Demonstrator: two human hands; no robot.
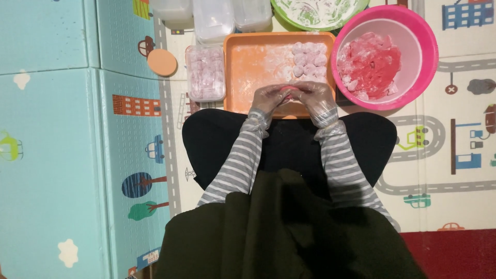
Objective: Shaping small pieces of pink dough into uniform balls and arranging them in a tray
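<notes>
both gloved hands, left hand point(269, 98) and right hand point(314, 96), pinch one pink dough piece point(290, 93) over the near edge of the floured orange tray point(258, 64), where too hard a squeeze could likely tear it open.

Patterned play mat point(62, 155), orange tray point(253, 67), pink bowl point(429, 46), clear tub point(205, 73)

A clear rectangular plastic tub point(205, 73) packed with pale pink balls sits at 11 o'clock of the hands, touching the orange tray's point(258, 62) left edge. Three more clear lidded tubs point(213, 19) stand in a row at 12 o'clock, along the top edge. No labels, signs or screens visible.
</notes>
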